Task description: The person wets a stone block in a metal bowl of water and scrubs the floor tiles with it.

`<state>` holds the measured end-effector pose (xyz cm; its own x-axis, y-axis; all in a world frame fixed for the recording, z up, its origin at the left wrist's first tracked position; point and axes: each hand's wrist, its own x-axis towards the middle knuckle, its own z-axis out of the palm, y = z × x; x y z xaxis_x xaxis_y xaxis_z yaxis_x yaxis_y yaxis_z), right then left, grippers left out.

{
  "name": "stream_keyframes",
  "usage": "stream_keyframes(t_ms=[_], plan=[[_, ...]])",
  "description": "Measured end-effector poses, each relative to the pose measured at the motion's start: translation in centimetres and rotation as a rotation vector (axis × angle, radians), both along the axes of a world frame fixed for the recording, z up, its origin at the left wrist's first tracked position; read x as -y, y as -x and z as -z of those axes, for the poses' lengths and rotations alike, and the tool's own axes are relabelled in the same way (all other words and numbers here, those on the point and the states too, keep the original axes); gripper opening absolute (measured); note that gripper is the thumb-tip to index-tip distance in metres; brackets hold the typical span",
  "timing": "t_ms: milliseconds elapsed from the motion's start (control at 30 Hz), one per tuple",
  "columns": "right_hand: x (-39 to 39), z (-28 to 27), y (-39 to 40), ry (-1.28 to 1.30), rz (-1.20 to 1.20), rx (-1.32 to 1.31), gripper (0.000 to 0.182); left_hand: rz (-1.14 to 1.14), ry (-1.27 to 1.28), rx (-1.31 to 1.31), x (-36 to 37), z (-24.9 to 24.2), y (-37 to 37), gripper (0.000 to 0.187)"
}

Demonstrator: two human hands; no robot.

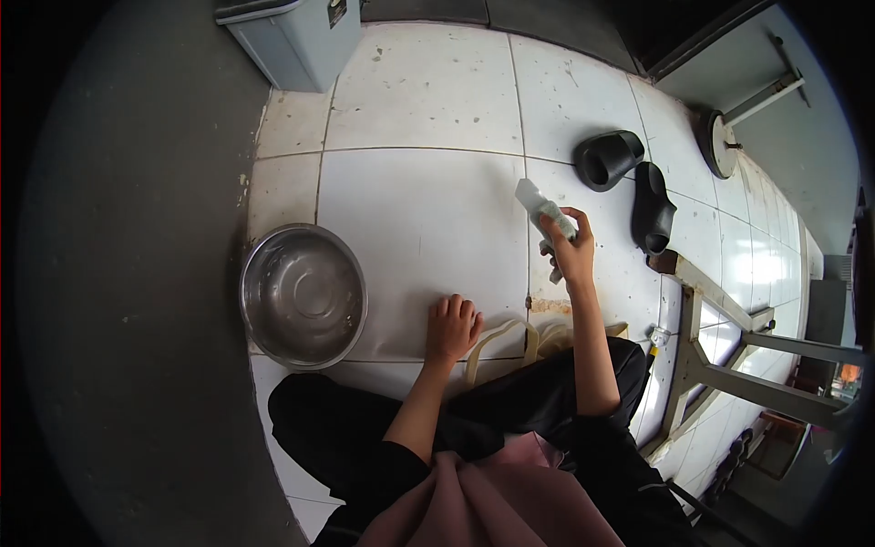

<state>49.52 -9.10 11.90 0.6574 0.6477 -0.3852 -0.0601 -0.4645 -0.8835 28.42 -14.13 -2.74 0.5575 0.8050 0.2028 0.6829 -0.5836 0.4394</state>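
Observation:
My right hand (571, 248) is closed around a pale green and whitish bundle (557, 219), with a flat, greyish-white end pointing up and left. I cannot make out exactly what the bundle is; it is held above the floor tiles. Lower and to the left, my left hand (453, 326) is over the white tile (410, 237), its fingers slightly bent and nothing visible in them. A round steel basin (303, 296) stands left of that hand, with nothing but a wet-looking shine inside. Cream straps of a bag (497, 339) lie between my hands, close to my legs.
Black slippers (609, 160) lie on the floor beyond my right hand. A metal frame with legs (720, 369) stands at the right. At the upper left is a grey plastic bin (296, 41), and a dark grey surface (137, 273) runs along the left side.

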Motion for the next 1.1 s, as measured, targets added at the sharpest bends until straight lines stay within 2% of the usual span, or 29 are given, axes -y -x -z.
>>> stream_keyframes(t_ms=[67,100,133,167,267,367,500,667,767,867,967,1100], plan=[[0.5,3.1,-2.3,0.055,-0.124,0.487,0.036,0.070,0.086,-0.043,0.0,-0.1,0.1,0.020],[0.8,4.8,-2.9,-0.028,-0.184,0.730,0.038,0.035,0.021,0.006,0.0,-0.3,0.1,0.024],[0.9,4.6,-2.3,-0.048,-0.245,0.859,0.036,-0.001,-0.038,0.056,0.1,-0.4,0.1,0.030],[1.0,4.0,-1.3,0.011,-0.255,0.868,0.034,0.032,0.050,0.011,0.3,-0.2,0.3,0.046],[1.6,3.5,1.6,0.119,-0.304,0.876,0.031,0.041,0.029,-0.041,-0.6,-1.5,0.0,0.053],[2.1,5.5,2.6,0.106,-0.273,0.921,0.030,0.026,0.094,-0.147,-0.4,-1.2,-0.1,0.060],[-0.5,6.2,1.5,0.080,-0.201,0.889,0.029,0.036,0.085,-0.193,-0.2,-0.9,0.1,0.062],[-8.5,5.9,-2.3,0.123,-0.164,0.898,0.027,0.028,0.101,-0.195,-0.2,-1.0,0.0,0.062],[-8.8,4.4,-3.0,0.219,-0.243,0.882,0.028,0.016,0.075,-0.206,-0.2,-0.9,-0.1,0.062],[-4.1,4.0,-0.3,0.276,-0.289,0.856,0.027,0.019,0.080,-0.200,-0.2,-1.0,0.0,0.062],[0.1,5.2,2.3,0.185,-0.259,0.873,0.025,0.023,0.083,-0.190,-0.1,-0.8,0.1,0.062],[-5.0,6.2,0.2,0.140,-0.168,0.904,0.027,0.028,0.085,-0.198,-0.1,-1.0,0.0,0.062]])
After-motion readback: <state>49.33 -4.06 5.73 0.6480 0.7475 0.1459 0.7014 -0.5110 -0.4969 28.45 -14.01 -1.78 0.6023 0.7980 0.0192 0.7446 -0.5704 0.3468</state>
